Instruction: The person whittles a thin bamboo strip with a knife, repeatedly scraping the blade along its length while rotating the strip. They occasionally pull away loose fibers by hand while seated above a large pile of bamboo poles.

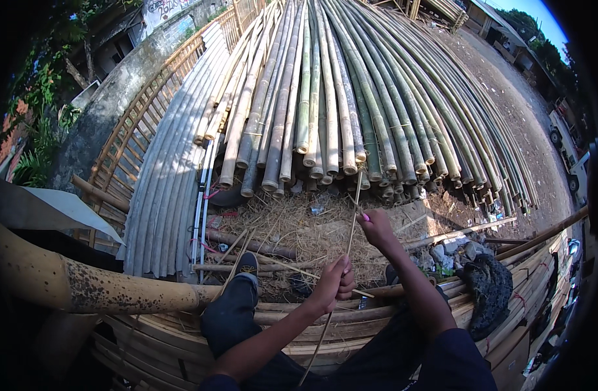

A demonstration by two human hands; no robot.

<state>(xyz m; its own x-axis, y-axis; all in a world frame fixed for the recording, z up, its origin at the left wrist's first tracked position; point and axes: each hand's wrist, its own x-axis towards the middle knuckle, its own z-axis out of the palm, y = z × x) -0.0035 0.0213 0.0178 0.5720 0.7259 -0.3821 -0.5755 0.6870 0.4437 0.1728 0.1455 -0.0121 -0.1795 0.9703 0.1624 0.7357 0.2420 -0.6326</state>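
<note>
A long thin bamboo strip (349, 242) runs slantwise in front of me, from near the pole ends down between my legs. My left hand (333, 285) is closed in a fist around its middle. Farther up and to the right, my right hand (377, 229) is closed at the upper part of the strip, fingers curled. A small pink thing (366, 217) shows at the right hand's fingers; its kind I cannot make out. The strip's upper tip rises just below the cut ends of the stacked bamboo poles (341, 124).
Split bamboo lengths (299, 331) lie under my legs. A thick bamboo pole (116, 287) crosses at the left, beside corrugated sheets (162, 176) and a bamboo fence (129, 127). Straw-like shavings (312, 228) litter the ground. Stones (446, 253) and a dark rough lump (488, 287) are at the right.
</note>
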